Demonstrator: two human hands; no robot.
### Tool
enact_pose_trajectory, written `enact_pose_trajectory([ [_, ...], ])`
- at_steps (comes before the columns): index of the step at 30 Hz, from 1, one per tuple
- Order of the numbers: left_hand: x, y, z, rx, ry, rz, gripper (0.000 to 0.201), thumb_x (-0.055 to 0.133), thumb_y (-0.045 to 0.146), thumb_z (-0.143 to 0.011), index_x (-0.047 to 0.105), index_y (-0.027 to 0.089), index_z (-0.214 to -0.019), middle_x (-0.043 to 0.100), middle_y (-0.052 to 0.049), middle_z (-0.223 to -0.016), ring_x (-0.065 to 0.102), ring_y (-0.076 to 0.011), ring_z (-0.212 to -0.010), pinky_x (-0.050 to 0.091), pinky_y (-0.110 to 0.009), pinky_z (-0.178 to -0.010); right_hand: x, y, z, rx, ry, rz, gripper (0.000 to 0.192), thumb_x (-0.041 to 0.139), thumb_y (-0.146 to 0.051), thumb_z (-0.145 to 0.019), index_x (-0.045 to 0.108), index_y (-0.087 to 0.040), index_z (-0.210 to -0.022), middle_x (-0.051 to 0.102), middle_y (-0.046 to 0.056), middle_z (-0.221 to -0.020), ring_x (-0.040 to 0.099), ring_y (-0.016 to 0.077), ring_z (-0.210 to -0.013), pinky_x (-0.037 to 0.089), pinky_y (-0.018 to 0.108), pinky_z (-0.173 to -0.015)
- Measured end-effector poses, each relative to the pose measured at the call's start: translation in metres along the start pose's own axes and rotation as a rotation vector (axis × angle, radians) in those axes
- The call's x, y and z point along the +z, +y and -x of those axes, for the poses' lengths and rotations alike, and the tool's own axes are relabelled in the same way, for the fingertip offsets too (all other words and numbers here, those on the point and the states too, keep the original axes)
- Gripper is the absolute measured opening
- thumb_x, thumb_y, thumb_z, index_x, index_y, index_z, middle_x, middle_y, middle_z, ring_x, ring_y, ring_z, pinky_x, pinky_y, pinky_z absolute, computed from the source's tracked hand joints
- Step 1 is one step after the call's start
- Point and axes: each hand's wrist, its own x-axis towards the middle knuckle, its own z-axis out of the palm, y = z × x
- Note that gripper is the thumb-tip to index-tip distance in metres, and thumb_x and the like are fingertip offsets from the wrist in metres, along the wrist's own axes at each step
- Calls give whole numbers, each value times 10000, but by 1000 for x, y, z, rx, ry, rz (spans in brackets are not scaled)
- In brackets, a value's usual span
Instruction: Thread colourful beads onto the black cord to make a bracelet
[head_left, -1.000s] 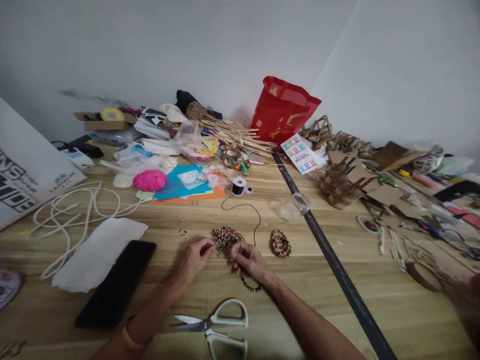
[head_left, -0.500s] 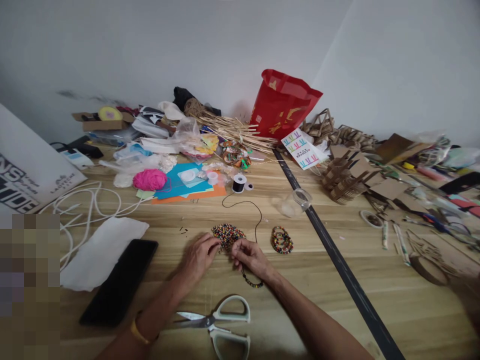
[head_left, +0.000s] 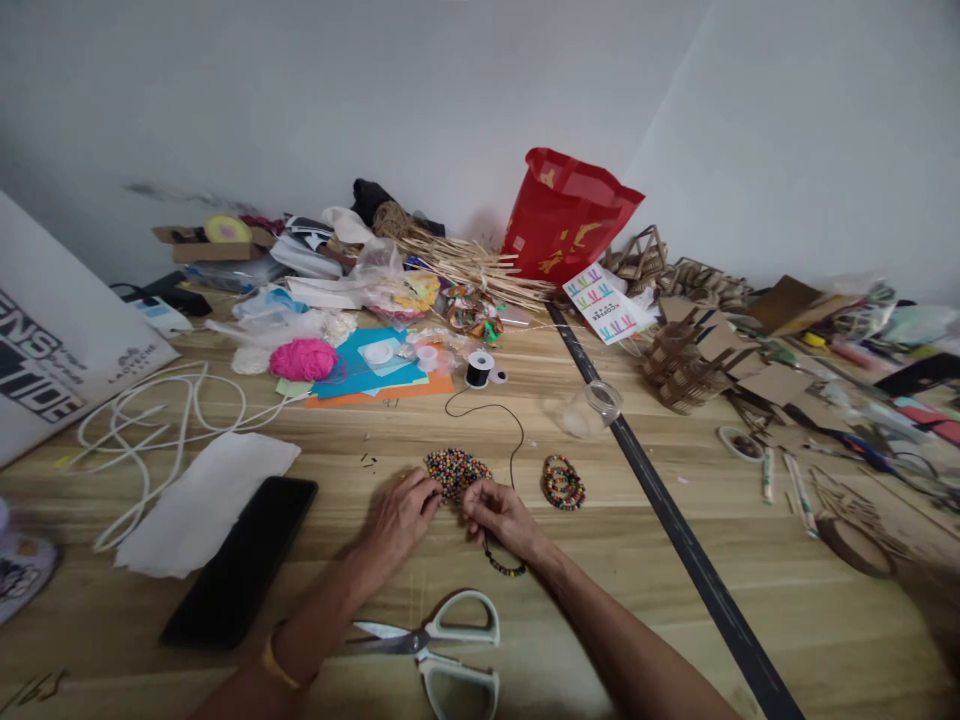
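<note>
A pile of small multicoloured beads lies on the wooden table between my hands. At the pile's left edge, my left hand has thumb and fingertips pressed together; whatever sits between them is too small to make out. My right hand, at the right edge of the pile, pinches a thin black cord that runs back toward a spool of black cord. Below this hand hangs a short strung row of beads, resting on the table. Finished-looking bead bracelets lie stacked to the right.
Open scissors with pale handles lie nearest me. A black phone and white paper are at left. Behind stand a clear plastic cup, pink yarn and a red bag. Woven baskets are at right.
My camera view has shifted slightly. Both hands stay almost where they were, the left fingertips moving only a little at the bead pile.
</note>
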Motion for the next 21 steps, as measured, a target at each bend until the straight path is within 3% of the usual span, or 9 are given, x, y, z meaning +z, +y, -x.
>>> enact_pose_trajectory([
  [15,0,-12,4,-115,45,491,160,546,91,-704,686,157,-742,691,-32,-689,612,-134,-596,494,-213,-576,4,9,2,-12,-12,133,405,635,-544,-769,519,-158,-744,515,-38,-609,465,52,-455,417,152,-412],
  [21,-1,-7,6,-106,-38,591,133,562,137,-709,692,156,-722,720,-39,-699,643,-151,-639,510,-223,-604,4,9,2,6,-7,136,361,656,-500,-757,528,-163,-743,511,-43,-608,463,53,-458,423,156,-421],
])
